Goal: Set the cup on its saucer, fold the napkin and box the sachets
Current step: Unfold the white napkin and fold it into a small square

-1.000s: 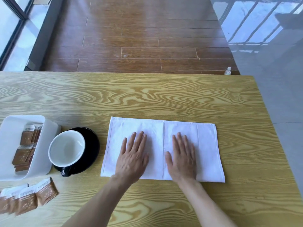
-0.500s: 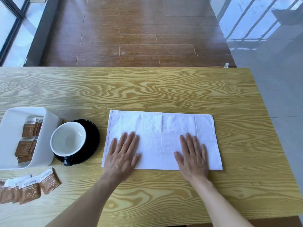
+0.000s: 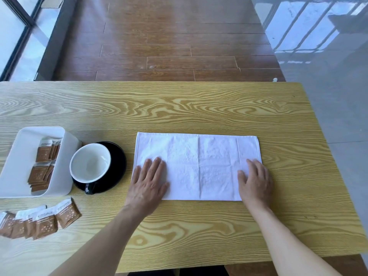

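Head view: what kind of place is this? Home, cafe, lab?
Probably a cafe or a staged coffee-service setup, though a home is possible: a white cup on a black saucer, brown sachets in a white plastic box, a white cloth napkin on a light wooden table.

Worktop (image 3: pixel 179 108): light yellow wood, bold grain. Beyond it, brown plank floor (image 3: pixel 169 46); grey glossy tile floor (image 3: pixel 328 96) at right; dark window frame (image 3: pixel 18 36) far left.
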